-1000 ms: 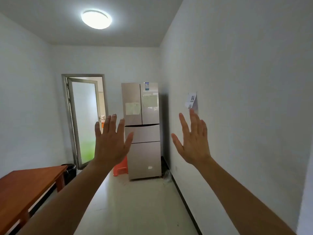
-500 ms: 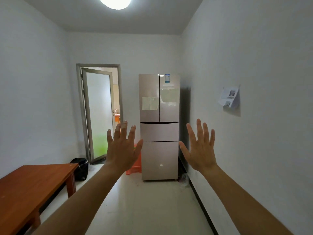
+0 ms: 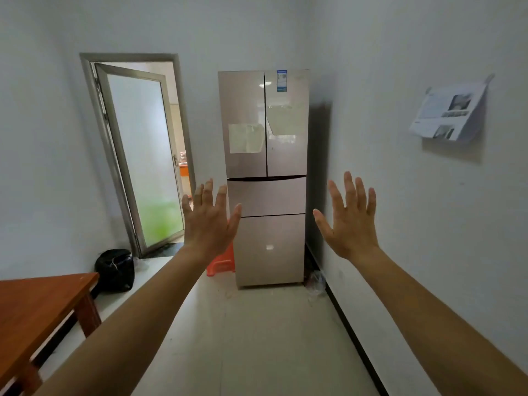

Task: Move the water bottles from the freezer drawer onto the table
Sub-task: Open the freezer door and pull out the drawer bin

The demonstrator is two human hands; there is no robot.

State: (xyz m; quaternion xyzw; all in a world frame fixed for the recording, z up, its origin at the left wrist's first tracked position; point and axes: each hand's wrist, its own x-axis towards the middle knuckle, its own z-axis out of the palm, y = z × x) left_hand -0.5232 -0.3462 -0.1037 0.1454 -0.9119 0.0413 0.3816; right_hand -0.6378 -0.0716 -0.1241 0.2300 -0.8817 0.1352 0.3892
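Note:
A tall beige refrigerator (image 3: 267,155) stands against the far wall, in the right corner. Its two upper doors and both lower drawers (image 3: 270,248) are closed, so no water bottles show. The brown wooden table (image 3: 37,307) fills the lower left corner of the view. My left hand (image 3: 210,220) and my right hand (image 3: 350,221) are raised in front of me with arms stretched out, palms facing away, fingers spread, holding nothing. Both are well short of the refrigerator.
An open glass door (image 3: 140,155) stands left of the refrigerator. A black bag (image 3: 114,270) sits on the floor by the table's far end. An orange stool (image 3: 221,261) stands beside the refrigerator. Papers (image 3: 448,112) hang on the right wall. Pale floor tiles run ahead.
The view has turned right and tipped down, so the refrigerator now sits more central and looks nearer. Both hands stay raised and spread, lower in the view than before.

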